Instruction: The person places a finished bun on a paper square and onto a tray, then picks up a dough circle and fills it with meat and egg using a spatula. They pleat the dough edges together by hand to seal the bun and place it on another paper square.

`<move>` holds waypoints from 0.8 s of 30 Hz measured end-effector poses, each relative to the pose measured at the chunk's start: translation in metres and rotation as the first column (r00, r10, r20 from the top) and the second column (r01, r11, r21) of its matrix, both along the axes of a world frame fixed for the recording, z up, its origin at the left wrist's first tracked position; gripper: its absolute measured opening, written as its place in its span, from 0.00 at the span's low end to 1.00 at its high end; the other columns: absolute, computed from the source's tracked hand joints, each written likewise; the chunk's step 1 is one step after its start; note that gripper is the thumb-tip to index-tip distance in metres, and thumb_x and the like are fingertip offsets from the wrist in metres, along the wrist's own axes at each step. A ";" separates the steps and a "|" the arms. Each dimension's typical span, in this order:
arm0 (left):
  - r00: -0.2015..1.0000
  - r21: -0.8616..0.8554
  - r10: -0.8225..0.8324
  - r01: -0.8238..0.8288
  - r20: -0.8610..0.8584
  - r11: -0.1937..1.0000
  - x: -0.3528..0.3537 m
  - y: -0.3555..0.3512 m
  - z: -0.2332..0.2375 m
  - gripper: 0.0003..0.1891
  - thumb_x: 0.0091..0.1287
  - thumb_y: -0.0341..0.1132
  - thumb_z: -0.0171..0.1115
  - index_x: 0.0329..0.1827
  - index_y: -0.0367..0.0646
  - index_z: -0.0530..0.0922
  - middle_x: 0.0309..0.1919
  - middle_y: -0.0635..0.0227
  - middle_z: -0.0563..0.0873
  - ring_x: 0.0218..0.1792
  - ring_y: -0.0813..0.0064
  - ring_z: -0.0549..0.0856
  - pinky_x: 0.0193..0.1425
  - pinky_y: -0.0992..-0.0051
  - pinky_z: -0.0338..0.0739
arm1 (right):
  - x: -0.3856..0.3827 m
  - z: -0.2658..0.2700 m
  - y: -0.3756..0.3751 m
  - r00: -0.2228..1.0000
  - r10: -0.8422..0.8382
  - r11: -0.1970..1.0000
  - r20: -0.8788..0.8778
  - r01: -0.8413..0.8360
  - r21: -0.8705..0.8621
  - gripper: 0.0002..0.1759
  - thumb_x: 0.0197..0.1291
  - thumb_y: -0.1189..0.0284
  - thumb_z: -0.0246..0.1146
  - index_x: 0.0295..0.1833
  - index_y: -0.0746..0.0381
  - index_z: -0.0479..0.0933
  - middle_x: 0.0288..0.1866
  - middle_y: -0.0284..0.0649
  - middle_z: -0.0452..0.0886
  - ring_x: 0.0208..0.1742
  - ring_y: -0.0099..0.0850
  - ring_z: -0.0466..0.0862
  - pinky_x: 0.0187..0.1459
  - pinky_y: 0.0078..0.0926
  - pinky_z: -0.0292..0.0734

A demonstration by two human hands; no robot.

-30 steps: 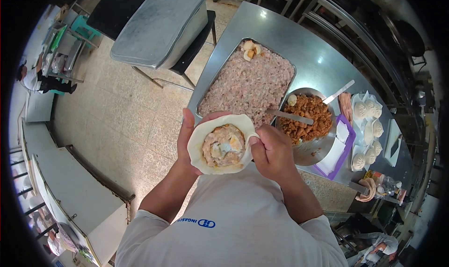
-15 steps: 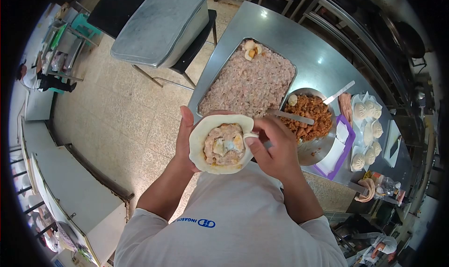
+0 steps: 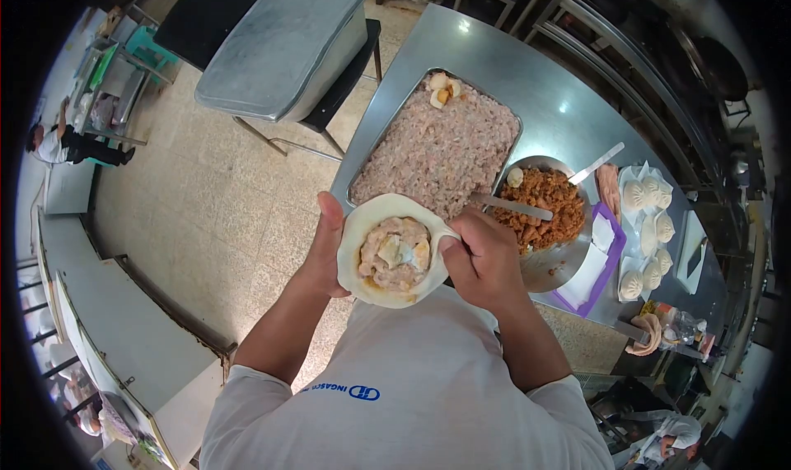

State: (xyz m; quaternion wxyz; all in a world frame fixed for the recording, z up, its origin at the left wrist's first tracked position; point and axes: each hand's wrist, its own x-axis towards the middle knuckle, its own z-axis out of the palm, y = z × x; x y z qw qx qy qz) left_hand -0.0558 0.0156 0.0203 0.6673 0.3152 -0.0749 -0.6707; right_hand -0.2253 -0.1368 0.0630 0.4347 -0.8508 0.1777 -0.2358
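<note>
A round white dough wrapper (image 3: 351,266) is cupped in my left hand (image 3: 324,254), which supports it from below, thumb standing up at its left edge. Most of my left fingers are hidden under the dough. In the wrapper's middle lies pale minced-meat filling (image 3: 381,243) with a piece of boiled egg (image 3: 404,252) on it and some brownish juice. My right hand (image 3: 486,264) pinches the dough's right edge between thumb and fingers. Just beyond the wrapper is a metal tray (image 3: 353,191) spread with the same pink mince (image 3: 445,144), with egg pieces (image 3: 444,88) at its far end.
Right of the tray, a steel bowl (image 3: 544,279) holds brown cooked filling (image 3: 548,210) and spatulas (image 3: 600,162). A purple-rimmed tray (image 3: 608,268) with white papers lies beside several shaped buns (image 3: 634,194). A lidded tub (image 3: 284,42) stands left of the steel table (image 3: 535,74). Other people are farther off.
The wrapper's right edge is drawn up, making its rim more cup-like. My right fingers have closed in on the pinched edge. A distant person at the left has shifted.
</note>
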 end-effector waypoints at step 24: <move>0.984 -0.051 -0.108 0.116 0.140 0.992 0.011 0.001 -0.005 0.63 0.52 0.86 0.43 0.77 0.36 0.62 0.68 0.52 0.76 0.66 0.65 0.81 0.67 0.65 0.81 | -0.002 0.001 -0.011 0.997 0.059 0.990 -0.041 -0.053 0.133 0.07 0.60 0.75 0.67 0.41 0.67 0.80 0.29 0.41 0.78 0.27 0.31 0.79 0.31 0.29 0.73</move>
